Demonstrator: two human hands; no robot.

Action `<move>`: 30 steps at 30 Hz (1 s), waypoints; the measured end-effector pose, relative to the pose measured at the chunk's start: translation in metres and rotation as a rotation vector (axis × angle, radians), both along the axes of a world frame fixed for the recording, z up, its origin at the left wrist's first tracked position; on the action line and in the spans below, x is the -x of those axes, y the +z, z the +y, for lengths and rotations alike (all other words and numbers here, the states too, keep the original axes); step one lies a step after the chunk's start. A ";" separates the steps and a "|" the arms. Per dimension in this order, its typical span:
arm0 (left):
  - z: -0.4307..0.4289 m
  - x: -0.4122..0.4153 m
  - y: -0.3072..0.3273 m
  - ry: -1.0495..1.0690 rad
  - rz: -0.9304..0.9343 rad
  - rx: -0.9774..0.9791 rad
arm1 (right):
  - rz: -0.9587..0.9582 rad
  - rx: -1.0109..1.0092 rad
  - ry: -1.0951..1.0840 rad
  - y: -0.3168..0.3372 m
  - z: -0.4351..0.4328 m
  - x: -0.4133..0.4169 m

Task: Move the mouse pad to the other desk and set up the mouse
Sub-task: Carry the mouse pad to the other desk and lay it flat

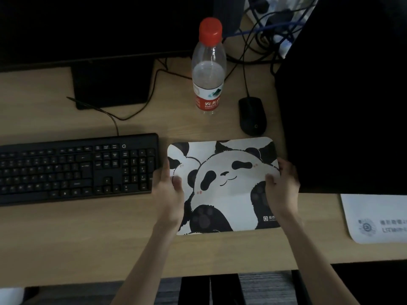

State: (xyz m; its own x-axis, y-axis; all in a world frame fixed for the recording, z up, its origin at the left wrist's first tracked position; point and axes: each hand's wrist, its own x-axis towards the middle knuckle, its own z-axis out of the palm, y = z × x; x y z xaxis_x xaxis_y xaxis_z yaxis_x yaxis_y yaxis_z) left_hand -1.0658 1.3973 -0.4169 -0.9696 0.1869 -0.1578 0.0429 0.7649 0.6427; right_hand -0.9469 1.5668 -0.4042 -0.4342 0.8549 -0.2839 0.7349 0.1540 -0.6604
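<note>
Count so far: one panda mouse pad (222,186), one black mouse (252,115), one keyboard (77,168), one water bottle (208,67), two hands. Left hand (169,190) pinches the pad's left edge, thumb on top, fingers underneath. Right hand (283,183) pinches the right edge the same way. Pad sits over the wooden desk (88,238), btwn keyboard and the big dark block (343,95) on the right; can't tell if it's lying flat or just lifted. Mouse is just beyond the pad's far right corner, cable running back to a tangle of wires (271,29). Bottle w/ red cap stands upright left of the mouse, clear of the pad. Monitor stand (112,84) further back-left. Tight fit: keyboard nearly touching pad's left side, dark block crowding the right. Open desk nearside, toward the front edge. A white printed sheet (376,219) lies far right.
</note>
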 end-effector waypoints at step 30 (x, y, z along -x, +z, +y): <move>0.026 0.007 -0.034 -0.560 0.183 0.214 | -0.224 -0.454 0.584 -0.047 -0.013 0.036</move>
State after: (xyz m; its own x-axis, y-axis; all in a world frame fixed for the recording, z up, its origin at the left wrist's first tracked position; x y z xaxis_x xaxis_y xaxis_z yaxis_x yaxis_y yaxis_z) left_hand -1.0726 1.4234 -0.4511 -0.7488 0.6568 -0.0888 0.5690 0.7058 0.4220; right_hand -0.9827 1.5543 -0.4517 -0.8240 0.5587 -0.0943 0.5601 0.7779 -0.2848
